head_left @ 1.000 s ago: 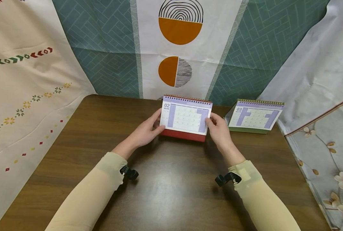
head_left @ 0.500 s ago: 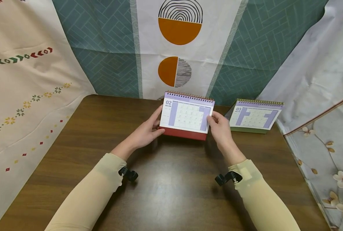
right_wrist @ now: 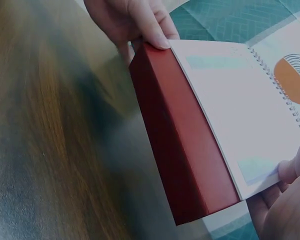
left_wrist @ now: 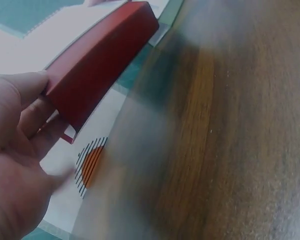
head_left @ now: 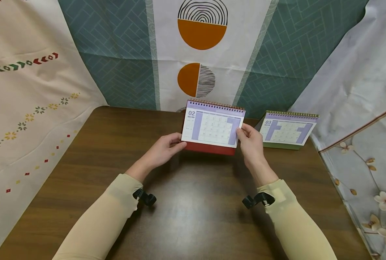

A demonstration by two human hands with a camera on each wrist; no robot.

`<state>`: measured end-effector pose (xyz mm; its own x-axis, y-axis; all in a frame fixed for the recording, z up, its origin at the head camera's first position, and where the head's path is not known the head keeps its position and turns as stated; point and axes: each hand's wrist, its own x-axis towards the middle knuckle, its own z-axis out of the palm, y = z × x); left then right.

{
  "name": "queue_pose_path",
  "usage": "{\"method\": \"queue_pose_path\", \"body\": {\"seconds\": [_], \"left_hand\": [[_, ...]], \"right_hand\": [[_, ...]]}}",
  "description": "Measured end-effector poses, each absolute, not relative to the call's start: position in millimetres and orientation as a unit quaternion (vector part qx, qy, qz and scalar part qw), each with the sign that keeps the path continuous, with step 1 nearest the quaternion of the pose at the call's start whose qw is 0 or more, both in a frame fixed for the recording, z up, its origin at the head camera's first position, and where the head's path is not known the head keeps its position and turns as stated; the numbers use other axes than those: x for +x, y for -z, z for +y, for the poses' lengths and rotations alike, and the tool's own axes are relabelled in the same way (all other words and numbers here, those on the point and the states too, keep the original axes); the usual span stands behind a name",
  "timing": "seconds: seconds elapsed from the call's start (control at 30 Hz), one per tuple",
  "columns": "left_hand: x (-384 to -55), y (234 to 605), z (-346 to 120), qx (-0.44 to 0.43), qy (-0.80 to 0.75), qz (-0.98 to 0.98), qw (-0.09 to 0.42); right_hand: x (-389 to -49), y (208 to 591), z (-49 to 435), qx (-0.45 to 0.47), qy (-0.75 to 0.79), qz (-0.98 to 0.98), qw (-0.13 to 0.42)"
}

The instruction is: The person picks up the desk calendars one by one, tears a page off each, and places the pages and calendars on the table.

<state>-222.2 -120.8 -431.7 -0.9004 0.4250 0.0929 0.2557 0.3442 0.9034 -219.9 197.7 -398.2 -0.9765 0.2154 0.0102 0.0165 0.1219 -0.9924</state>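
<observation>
A desk calendar [head_left: 214,124] with a red base, spiral top and a page marked 02 is between my two hands near the back of the table. My left hand [head_left: 162,150] grips its lower left corner, thumb on the red base [left_wrist: 102,65] and fingers behind. At the right edge, my right hand [head_left: 252,144] pinches the calendar, thumb on the page, fingers hidden behind it. In the left wrist view the base is tilted and raised over the wood. A second desk calendar [head_left: 287,130], green-based and marked 03, stands just right of my right hand.
The brown wooden table [head_left: 180,213] ends at the back against a patterned teal and white cloth [head_left: 121,54]. A cream cloth [head_left: 33,119] hangs along the left side, a floral white one [head_left: 362,119] along the right. Black straps are on both wrists.
The red-based calendar has moved slightly up and to the right, towards the green-based one, with both hands holding it. The left fingers have shifted lower along its left edge.
</observation>
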Motion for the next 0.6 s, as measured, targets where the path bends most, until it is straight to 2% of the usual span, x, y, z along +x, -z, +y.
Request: {"method": "queue_pose_path", "body": {"seconds": [0.2, 0.43, 0.6], "left_hand": [[-221.2, 431.9, -118.6, 0.203, -0.535, 0.816, 0.08], [-219.9, 431.0, -115.4, 0.148, -0.516, 0.844, 0.014], [-220.1, 431.0, -113.4, 0.154, -0.542, 0.826, 0.027]], "right_hand": [[-221.9, 402.0, 197.1, -0.094, -0.665, -0.737, 0.073], [-222.8, 402.8, 196.6, -0.101, -0.667, -0.734, 0.081], [-224.6, 404.9, 197.0, -0.107, -0.665, -0.735, 0.074]]}}
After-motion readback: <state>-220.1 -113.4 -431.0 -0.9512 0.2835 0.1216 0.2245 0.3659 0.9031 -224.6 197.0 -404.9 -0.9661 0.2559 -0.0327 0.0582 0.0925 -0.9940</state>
